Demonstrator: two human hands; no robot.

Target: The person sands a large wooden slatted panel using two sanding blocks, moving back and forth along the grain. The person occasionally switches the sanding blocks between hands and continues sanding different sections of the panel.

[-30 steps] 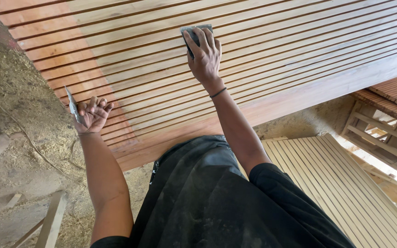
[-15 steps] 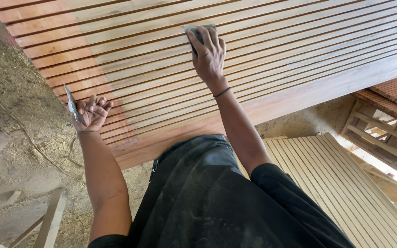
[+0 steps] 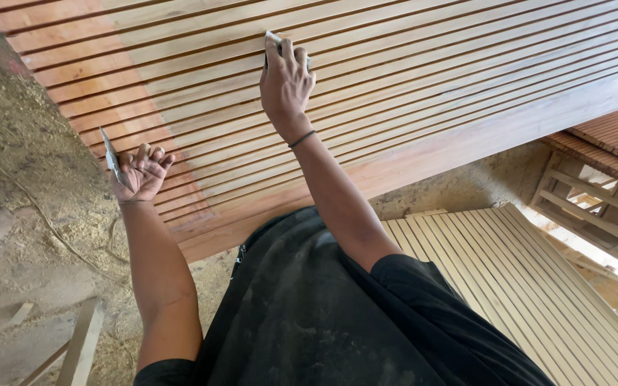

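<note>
Since the earlier frame, the right hand point(image 3: 285, 87) has travelled leftward along the slatted wooden panel point(image 3: 409, 78), carrying the grey sanding pad point(image 3: 275, 39) with it; the pad now shows only as a small corner beyond the fingertips. Right-hand grip: fingers flat and pressed down over the pad, holding it against a slat well in from the panel's near edge, about midway between its darker left end and the middle. The left hand point(image 3: 139, 174) sits at the near left corner of the panel, palm turned up, fingers curled around a thin folded grey sheet point(image 3: 111, 159) that stands upright from the grip; this hand has barely shifted. The panel lies tilted across the view, with narrow dark gaps between its slats, and a black garment point(image 3: 309, 307) covers the torso below it. Sawdust point(image 3: 23, 143) covers the ground at left. A second pale slatted panel point(image 3: 538, 286) lies at lower right, well apart. Probable faults: the pad's edge could catch in a gap between slats if the stroke drifts across the grain; uneven finger pressure could leave the surface patchy; the loosely held sheet could slip from the left hand.
</note>
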